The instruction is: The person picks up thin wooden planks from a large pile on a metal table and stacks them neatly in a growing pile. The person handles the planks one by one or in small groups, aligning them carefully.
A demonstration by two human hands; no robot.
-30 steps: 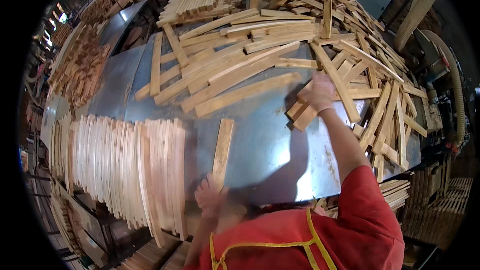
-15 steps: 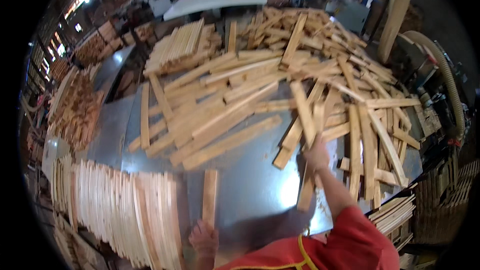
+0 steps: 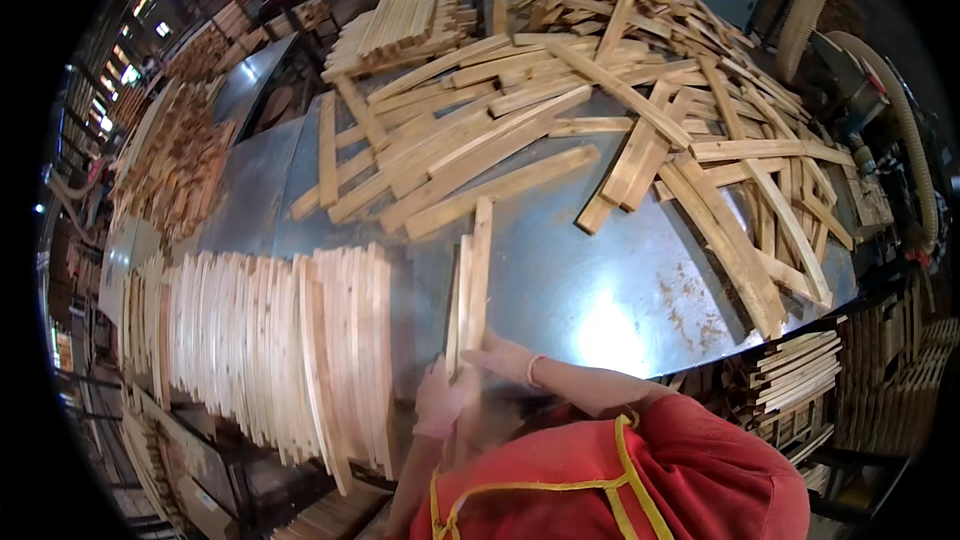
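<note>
Two curved wooden slats (image 3: 470,280) stand on edge on the metal table (image 3: 620,290), pressed side by side. My left hand (image 3: 440,400) grips their near end from the left. My right hand (image 3: 505,358) in a pale glove presses against them from the right. A long row of the same slats (image 3: 270,340), stacked on edge, sits just to the left of my hands. A big loose heap of slats (image 3: 560,100) covers the far half of the table.
A neat bundle of slats (image 3: 400,30) lies at the far left of the heap. More wood piles (image 3: 170,160) fill the left side. Stacked slats (image 3: 795,370) sit below the table's right edge. A flexible dust hose (image 3: 900,110) curves at the right.
My right hand came back from the heap with a slat and set it against the one at my left hand. Both hands now meet at the near ends.
</note>
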